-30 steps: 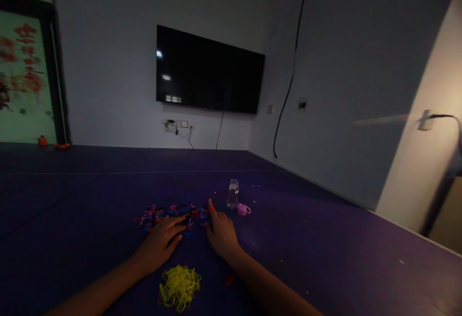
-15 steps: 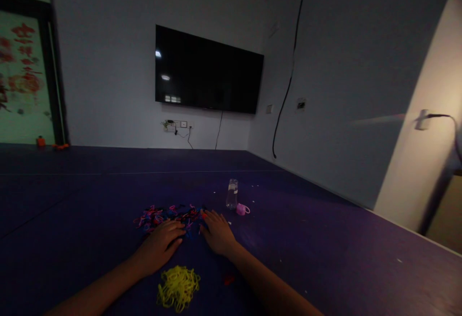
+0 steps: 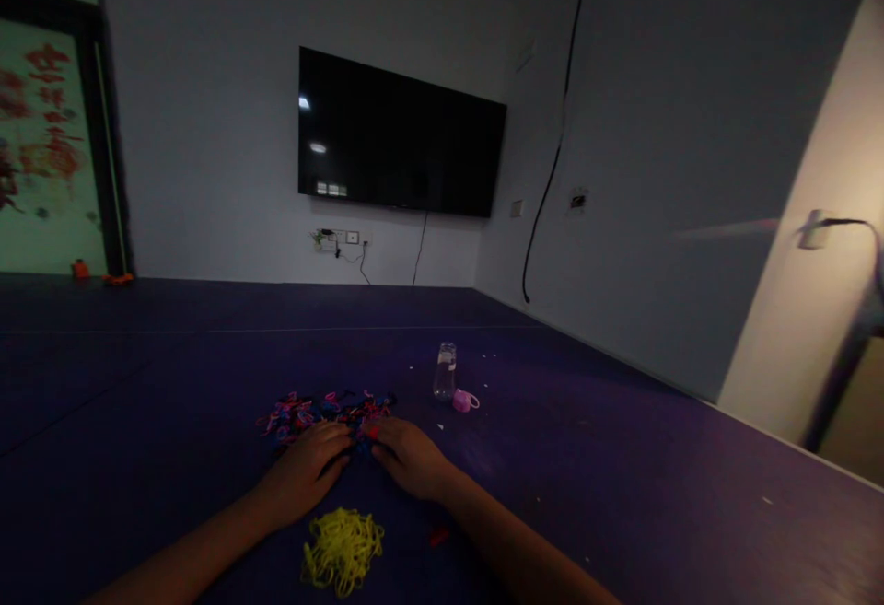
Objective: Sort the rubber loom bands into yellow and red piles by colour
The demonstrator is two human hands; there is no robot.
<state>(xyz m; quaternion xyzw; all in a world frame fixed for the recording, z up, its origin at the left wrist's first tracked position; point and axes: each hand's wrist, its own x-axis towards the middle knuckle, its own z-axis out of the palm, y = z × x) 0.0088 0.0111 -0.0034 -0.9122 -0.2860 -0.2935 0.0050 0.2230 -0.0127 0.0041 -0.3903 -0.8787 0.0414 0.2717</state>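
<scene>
A loose heap of small hair bands (image 3: pixel 294 413), mixed pink, blue, red and dark, lies in front of my hands. My left hand (image 3: pixel 310 462) rests palm down at the near edge of the heap, its fingers stretched out and thumb apart. At the heap's right end, my right hand (image 3: pixel 409 459) lies with fingers extended toward the left hand, touching the bands there. Something red shows at its index finger; whether it is worn or touched I cannot tell. Between my forearms sits a separate pile of yellow bands (image 3: pixel 343 550).
A clear bottle (image 3: pixel 446 373) stands right of the heap, a pink cap with a loop (image 3: pixel 462 401) beside it. One small red piece (image 3: pixel 438 536) lies by my right forearm. White scraps dot the purple surface (image 3: pixel 587 439). A television (image 3: pixel 401 140) hangs on the far wall.
My right hand has drawn back and left from beside the bottle to the heap's right end, its raised index finger now lowered. My left hand has stayed nearly still.
</scene>
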